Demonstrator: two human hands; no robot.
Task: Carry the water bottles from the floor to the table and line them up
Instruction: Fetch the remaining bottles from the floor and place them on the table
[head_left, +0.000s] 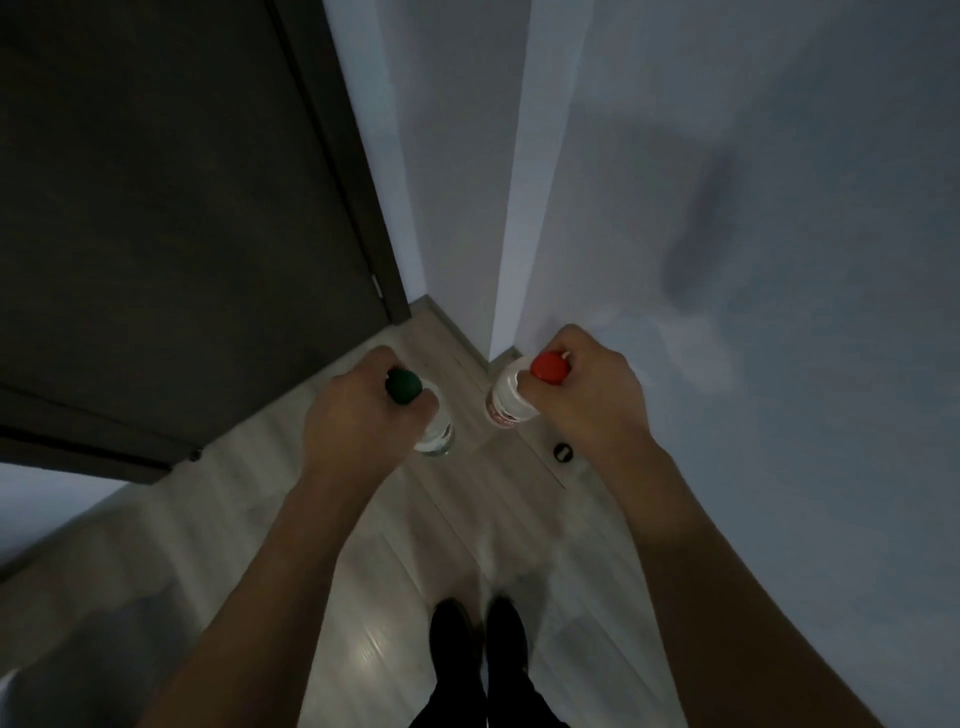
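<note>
1. The left hand (358, 410) is curled tight around the neck of a green-cap bottle (434, 434), fingers wrapped just under the green cap (403, 385).
2. That bottle hangs upright below the fist, clear of the floor (363, 519); its clear body shows past the thumb side of the hand.
3. The right hand (587, 395) is clenched the same way on the neck of a red-cap bottle (506, 402), with the red cap (549, 368) poking out between the thumb and the curled fingers.
4. The red-cap bottle also hangs in the air, tilted slightly so its bottom leans toward the left hand; a red and white label wraps its body.
5. The 2 bottles sit near each other between the hands but do not touch.
6. Both forearms reach forward and down from the bottom corners of the view.
7. Below the hands, 2 dark shoes (478, 644) stand close together on the pale wood-look floor.
8. A small round dark doorstop (562, 452) sits on the floor just beside the right wrist, close to the wall (753, 208).
9. The pale wall fills the right side and forms an outer corner just above the red-cap bottle.
10. A dark door (171, 218) takes up the upper left, its lower edge meeting the floor near the left hand.
11. The picture is dim and slightly blurred, so the label print cannot be read.
</note>
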